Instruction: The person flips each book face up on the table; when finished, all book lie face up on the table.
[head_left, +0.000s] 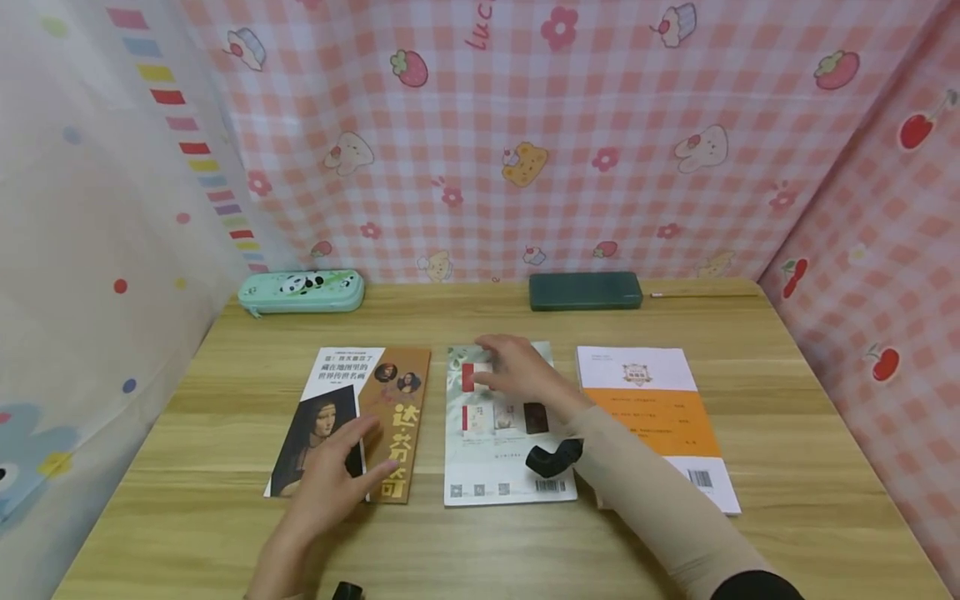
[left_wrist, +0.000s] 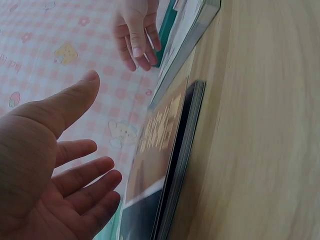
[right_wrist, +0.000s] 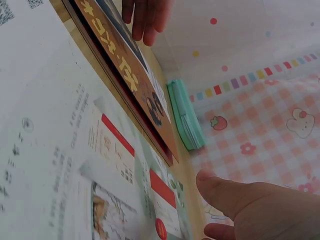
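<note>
My left hand (head_left: 324,490) hovers over the lower part of a book (head_left: 411,367) with a portrait on a white and brown cover. Its fingers and thumb are spread apart with nothing between them, as the left wrist view also shows. Over the upper half of the middle book (head_left: 510,467), which has a pale green-white cover with small book pictures and a barcode, is my right hand (head_left: 525,373). The thumb (right_wrist: 217,192) of that hand stands apart from its fingers, and it holds nothing. Both books lie flat on the wooden table.
To the right lies a white book with an orange band (head_left: 663,423), partly behind my right forearm. Along the back edge are a mint panda pencil case (head_left: 300,292), a dark green case (head_left: 585,292) and a thin stick (head_left: 705,295). Patterned curtains (head_left: 465,167) enclose the table.
</note>
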